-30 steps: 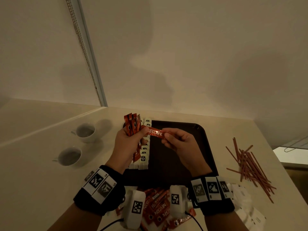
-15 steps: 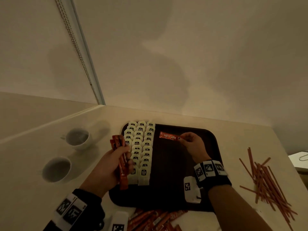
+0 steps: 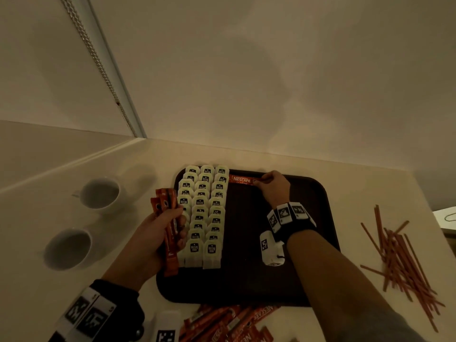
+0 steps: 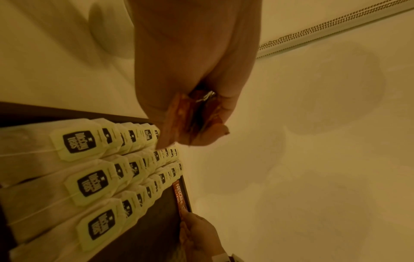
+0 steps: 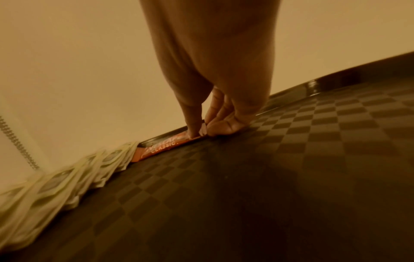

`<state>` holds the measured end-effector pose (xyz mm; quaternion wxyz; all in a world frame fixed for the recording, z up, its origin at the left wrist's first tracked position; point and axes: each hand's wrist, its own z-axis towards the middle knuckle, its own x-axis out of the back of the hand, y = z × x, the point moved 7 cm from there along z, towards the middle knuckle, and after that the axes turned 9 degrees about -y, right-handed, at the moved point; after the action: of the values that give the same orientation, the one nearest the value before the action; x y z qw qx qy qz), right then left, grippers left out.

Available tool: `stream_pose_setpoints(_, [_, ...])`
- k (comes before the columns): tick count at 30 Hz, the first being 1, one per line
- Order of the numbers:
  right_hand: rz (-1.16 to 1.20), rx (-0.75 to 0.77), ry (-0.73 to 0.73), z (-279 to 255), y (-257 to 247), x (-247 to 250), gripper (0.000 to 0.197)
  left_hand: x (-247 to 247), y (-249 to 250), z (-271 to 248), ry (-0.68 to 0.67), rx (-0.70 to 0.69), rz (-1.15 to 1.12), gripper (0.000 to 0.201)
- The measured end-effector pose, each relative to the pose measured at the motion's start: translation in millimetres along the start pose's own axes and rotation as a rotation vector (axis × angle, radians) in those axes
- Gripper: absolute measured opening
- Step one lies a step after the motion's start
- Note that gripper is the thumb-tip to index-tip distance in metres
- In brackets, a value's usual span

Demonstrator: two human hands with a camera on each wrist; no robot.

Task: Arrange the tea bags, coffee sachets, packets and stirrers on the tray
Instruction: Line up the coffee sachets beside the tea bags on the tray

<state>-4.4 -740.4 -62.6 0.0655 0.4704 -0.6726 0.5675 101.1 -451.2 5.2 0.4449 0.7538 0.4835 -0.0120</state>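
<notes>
A dark tray lies on the counter, its left part filled with three rows of white tea bags. My right hand pinches the end of one red coffee sachet lying along the tray's far rim, right of the tea bags; the right wrist view shows thumb and finger on the sachet against the tray. My left hand grips a bundle of red sachets upright at the tray's left edge, seen end-on as the bundle beside the tea bags.
Two white cups stand left of the tray. A loose pile of brown stirrers lies at the right. More red sachets are heaped at the counter's front edge. A wall runs close behind the tray.
My right hand carried the single sachet from mid-air to the tray's far rim and set it down beside the tea bags. My left hand drew back leftward and nearer with the bundle.
</notes>
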Motion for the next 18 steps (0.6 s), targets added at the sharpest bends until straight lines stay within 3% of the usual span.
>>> stream_pose_setpoints(8, [-0.046, -0.028, 0.035, 3.1, 1.8, -1.5, 0.032, -2.6, -1.1, 0.2, -0.024, 0.007, -0.075, 0.014])
stream_pose_setpoints(18, [-0.045, 0.029, 0.067, 1.3, -1.3, 0.1, 0.030, -3.4, -1.5, 4.0, -0.006, -0.004, 0.011, 0.027])
